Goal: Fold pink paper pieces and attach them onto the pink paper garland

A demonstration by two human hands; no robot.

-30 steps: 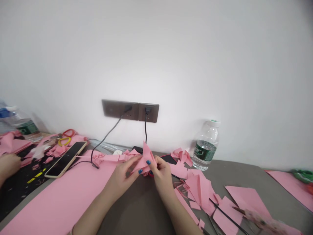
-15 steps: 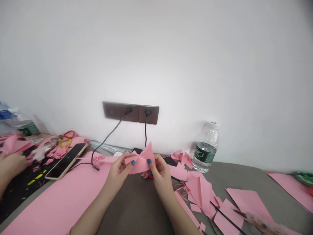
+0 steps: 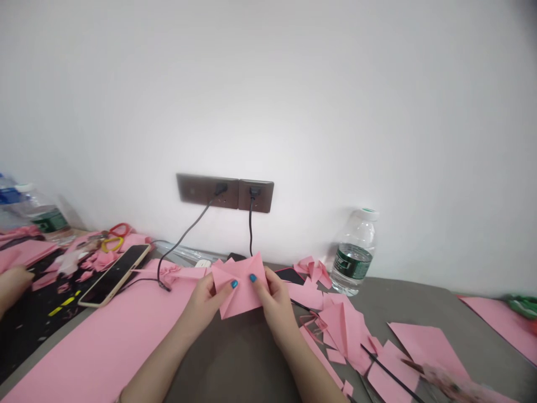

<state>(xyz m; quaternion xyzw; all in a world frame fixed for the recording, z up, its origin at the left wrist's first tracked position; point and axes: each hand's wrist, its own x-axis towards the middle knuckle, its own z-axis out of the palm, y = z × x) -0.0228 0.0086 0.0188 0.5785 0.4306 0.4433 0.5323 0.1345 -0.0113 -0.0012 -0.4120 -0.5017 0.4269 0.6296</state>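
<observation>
A creased piece of folded pink paper is held up above the grey table, between both my hands. My left hand is closed on its left side, thumb pressed on the front face. On the right side, my right hand pinches it the same way, with the thumb near the middle. Pointed flaps stand up along the paper's top edge, and the fingers behind it are mostly hidden. Under and beside my left forearm lies a large pink sheet.
A phone, cables and scissors lie to the left, near another person's hand. A water bottle stands against the wall, right. Pink paper scraps and a cut sheet cover the right. Wall sockets hold two plugs.
The folded paper has been tilted and spread so that more of its flat front faces me, reaching lower. My thumbs have shifted slightly. The other person's hand has moved left and down.
</observation>
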